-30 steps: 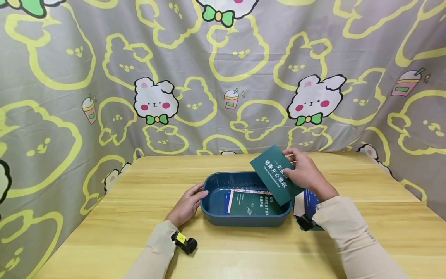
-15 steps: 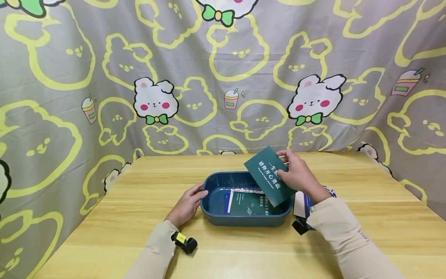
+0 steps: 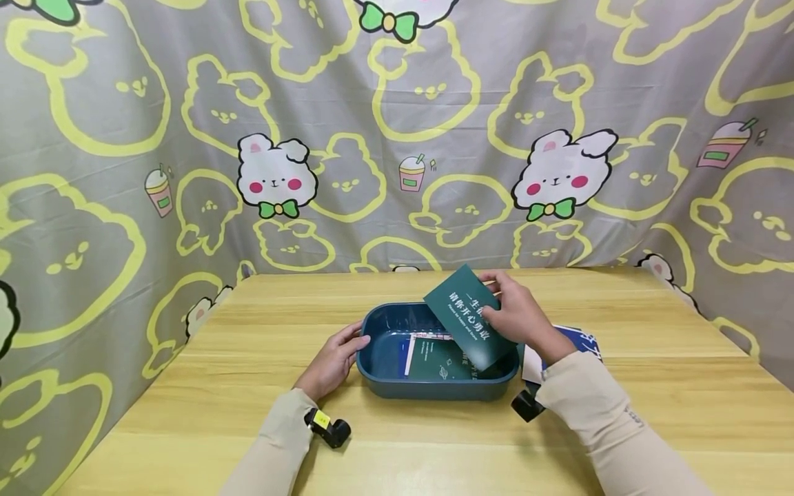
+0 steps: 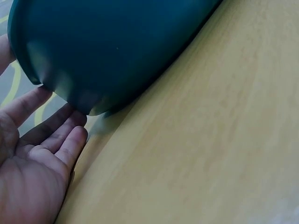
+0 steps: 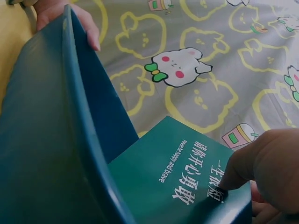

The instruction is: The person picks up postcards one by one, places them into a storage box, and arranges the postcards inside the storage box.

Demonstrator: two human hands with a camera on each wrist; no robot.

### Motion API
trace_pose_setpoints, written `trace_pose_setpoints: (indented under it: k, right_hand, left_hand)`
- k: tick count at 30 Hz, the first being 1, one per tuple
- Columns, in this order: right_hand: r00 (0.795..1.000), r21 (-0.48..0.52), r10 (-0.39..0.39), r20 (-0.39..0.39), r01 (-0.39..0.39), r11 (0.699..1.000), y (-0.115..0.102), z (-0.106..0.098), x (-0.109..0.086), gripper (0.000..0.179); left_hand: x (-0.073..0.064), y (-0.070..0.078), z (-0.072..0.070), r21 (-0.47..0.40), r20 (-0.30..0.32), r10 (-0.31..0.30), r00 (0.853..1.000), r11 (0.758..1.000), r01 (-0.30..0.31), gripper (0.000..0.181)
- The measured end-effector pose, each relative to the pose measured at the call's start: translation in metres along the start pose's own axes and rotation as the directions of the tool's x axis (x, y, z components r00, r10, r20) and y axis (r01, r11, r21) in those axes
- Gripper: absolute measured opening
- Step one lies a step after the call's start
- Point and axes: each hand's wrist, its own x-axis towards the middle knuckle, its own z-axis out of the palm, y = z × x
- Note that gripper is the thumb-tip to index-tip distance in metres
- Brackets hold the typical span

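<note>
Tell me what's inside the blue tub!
Inside the tub lies a green printed card, a blue piece and patterned piece peeking out. The raised card in the right hand hides much of the right side.

The left hand (image 4: 39, 161) reaches up from the lower left corner, its fingertips against the rounded end of a teal container (image 4: 117, 51) (dim and mostly smooth). A wood-grain tabletop (image 4: 205, 121) fills the right; grey, yellow-lined fabric (image 4: 22, 81) shows at left.
</note>
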Motion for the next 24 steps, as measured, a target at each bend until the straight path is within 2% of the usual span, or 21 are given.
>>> trace_pose_setpoints:
  k: [7, 24]
  right_hand:
    - [1.000, -0.014, -0.009, 0.023, 0.009, 1.000, 0.000, 0.006, 0.000, 0.050]
    - [0.990, -0.087, -0.120, 0.073, 0.126, 0.988, 0.003, 0.025, -0.002, 0.047]
  left_hand:
    - [0.001, 0.000, 0.000, -0.002, -0.001, -0.005, 1.000, 1.000, 0.005, 0.056]
    - [0.001, 0.000, 0.000, -0.013, -0.008, -0.008, 1.000, 1.000, 0.008, 0.056]
